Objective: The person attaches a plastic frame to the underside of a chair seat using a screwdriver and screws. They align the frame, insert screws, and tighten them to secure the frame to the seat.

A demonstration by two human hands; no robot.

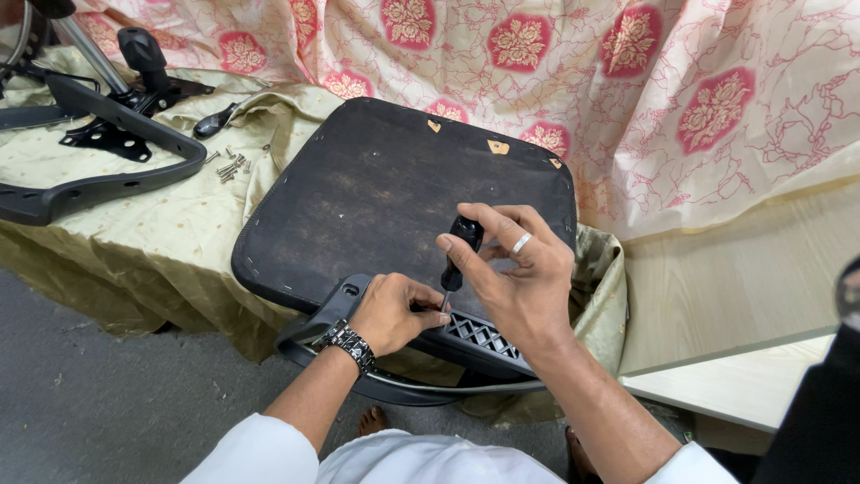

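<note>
**Screwdriver held upright on the armrest bracket at the near edge of the seat base**

Nearest the camera, the left hand (394, 312) is closed in a pinch at the tip of the screwdriver (459, 255), resting on the black plastic armrest (475, 336) with its slotted grille. Whether a screw is pinched there cannot be told. Just above, the right hand (515, 269) is wrapped around the screwdriver's black handle, the shaft held nearly upright. The tool is judged light and rigid, best gripped at the handle, with the tip steadied by fingers. The armrest is judged stiff, hollow and fairly light. It lies against the near edge of the upturned seat base (376, 193), which looks flat, rigid and heavier, best held by its rim. Farther left, loose screws (228, 166) lie on the cloth-covered table (134, 233), beside another armrest (107, 166) and the chair mechanism (148, 76).
</note>
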